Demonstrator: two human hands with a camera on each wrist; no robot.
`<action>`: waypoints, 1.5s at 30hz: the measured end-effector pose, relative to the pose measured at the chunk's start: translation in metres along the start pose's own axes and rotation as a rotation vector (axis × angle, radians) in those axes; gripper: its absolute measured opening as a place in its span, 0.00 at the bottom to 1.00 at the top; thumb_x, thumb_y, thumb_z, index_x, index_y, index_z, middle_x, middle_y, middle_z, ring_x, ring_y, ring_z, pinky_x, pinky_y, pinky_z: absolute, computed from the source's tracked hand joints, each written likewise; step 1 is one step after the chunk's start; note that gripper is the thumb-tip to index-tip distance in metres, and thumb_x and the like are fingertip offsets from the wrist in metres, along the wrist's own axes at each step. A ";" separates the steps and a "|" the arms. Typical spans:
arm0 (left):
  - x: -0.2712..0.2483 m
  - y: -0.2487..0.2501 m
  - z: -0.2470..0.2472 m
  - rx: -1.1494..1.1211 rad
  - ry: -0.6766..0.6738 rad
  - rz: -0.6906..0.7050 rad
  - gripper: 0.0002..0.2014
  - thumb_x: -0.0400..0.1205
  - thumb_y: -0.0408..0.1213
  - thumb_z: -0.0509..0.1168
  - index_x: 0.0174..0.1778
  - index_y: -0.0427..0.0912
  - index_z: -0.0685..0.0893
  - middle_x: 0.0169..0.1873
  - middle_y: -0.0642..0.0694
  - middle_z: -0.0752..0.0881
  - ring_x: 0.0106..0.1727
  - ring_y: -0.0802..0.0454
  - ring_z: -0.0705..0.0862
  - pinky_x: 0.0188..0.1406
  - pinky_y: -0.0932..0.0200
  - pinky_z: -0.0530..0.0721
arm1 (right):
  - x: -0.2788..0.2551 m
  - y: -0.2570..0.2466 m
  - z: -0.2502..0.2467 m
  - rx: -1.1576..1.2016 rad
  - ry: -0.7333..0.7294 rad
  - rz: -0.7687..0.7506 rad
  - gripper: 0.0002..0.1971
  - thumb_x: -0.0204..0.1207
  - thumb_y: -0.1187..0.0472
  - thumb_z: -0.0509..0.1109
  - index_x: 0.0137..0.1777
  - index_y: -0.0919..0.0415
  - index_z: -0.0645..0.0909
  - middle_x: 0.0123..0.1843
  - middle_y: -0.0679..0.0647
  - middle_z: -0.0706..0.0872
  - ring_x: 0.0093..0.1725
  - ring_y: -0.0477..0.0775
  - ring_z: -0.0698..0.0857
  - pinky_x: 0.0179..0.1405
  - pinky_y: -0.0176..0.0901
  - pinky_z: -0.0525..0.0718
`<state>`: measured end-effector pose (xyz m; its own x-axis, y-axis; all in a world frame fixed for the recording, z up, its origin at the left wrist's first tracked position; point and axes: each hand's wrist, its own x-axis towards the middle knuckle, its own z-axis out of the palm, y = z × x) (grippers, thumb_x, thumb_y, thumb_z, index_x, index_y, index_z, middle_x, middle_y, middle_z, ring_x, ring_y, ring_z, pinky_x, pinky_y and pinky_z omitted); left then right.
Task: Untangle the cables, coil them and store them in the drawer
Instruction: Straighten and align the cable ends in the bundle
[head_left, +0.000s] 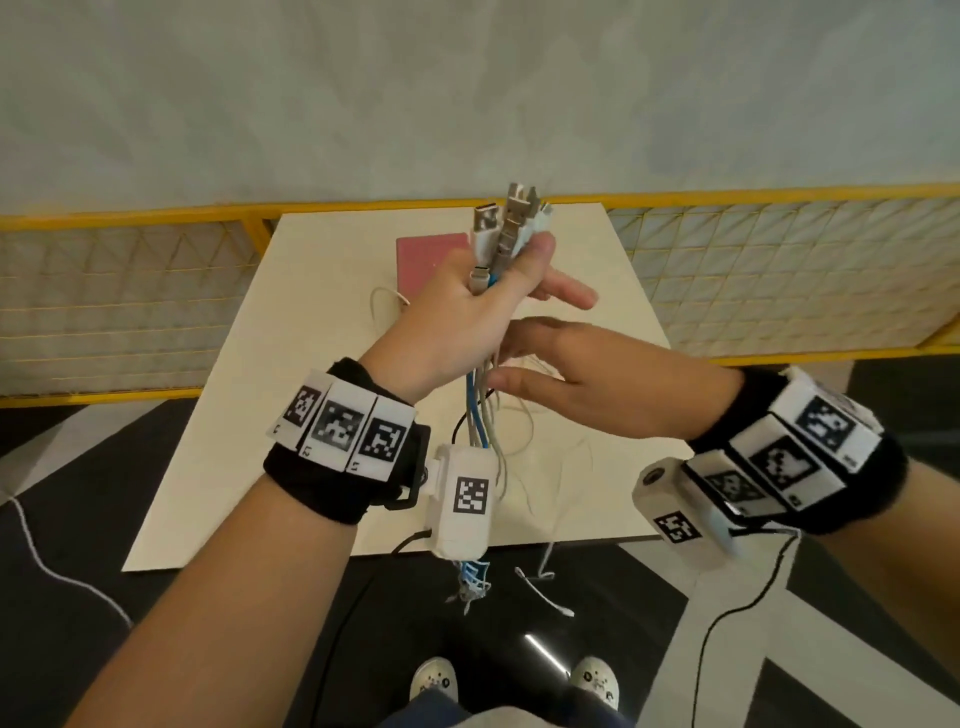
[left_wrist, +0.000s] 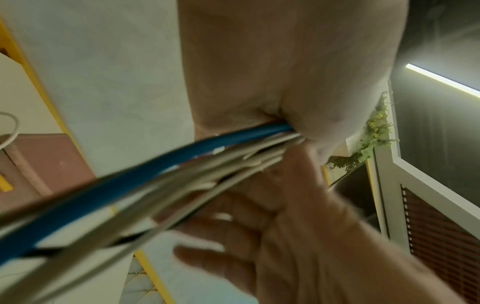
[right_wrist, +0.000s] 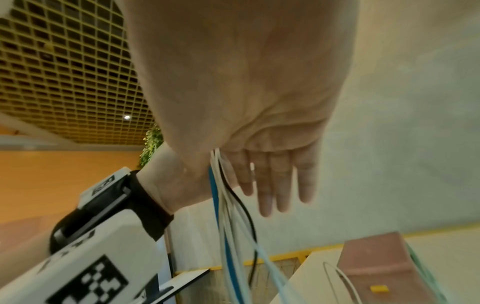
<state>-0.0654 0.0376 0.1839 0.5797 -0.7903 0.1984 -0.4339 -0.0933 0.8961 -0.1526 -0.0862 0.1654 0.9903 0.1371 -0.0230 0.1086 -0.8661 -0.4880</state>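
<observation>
The left hand (head_left: 467, 317) gripped the cables (head_left: 483, 415), plugs at 12 o'clock; the right hand (head_left: 597, 379), fingers straight, touched the hanging strands.

No legible text, only coded wrist markers (head_left: 336, 427).

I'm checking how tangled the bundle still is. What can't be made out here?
- Cables: the lower run is hidden in the head view behind the left wrist camera.
- Left hand: its grip inside the fist is hidden.
- Left wrist view: strands blurred.
- Drawer: not in view.
</observation>
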 end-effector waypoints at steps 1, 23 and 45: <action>-0.001 0.003 0.002 0.026 -0.017 -0.004 0.23 0.91 0.47 0.50 0.49 0.47 0.92 0.31 0.70 0.87 0.43 0.72 0.84 0.55 0.65 0.77 | 0.001 -0.001 0.002 0.125 0.021 -0.030 0.22 0.81 0.44 0.57 0.65 0.58 0.77 0.62 0.46 0.83 0.60 0.41 0.82 0.63 0.36 0.78; 0.015 -0.011 0.011 -0.289 -0.005 -0.070 0.08 0.85 0.43 0.64 0.48 0.49 0.87 0.46 0.50 0.90 0.54 0.57 0.88 0.54 0.58 0.86 | 0.016 0.013 0.020 0.970 0.231 -0.094 0.09 0.86 0.63 0.50 0.48 0.56 0.71 0.28 0.47 0.69 0.23 0.39 0.64 0.20 0.30 0.65; 0.022 -0.009 -0.008 -0.130 0.107 0.204 0.15 0.91 0.38 0.52 0.65 0.38 0.80 0.44 0.35 0.82 0.37 0.53 0.82 0.38 0.63 0.83 | 0.025 0.016 0.023 1.216 0.151 -0.048 0.16 0.83 0.49 0.51 0.38 0.57 0.68 0.28 0.48 0.62 0.24 0.48 0.57 0.22 0.37 0.57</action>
<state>-0.0427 0.0258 0.1834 0.5621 -0.7155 0.4149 -0.4611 0.1454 0.8754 -0.1278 -0.0850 0.1367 0.9964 0.0297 0.0792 0.0733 0.1624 -0.9840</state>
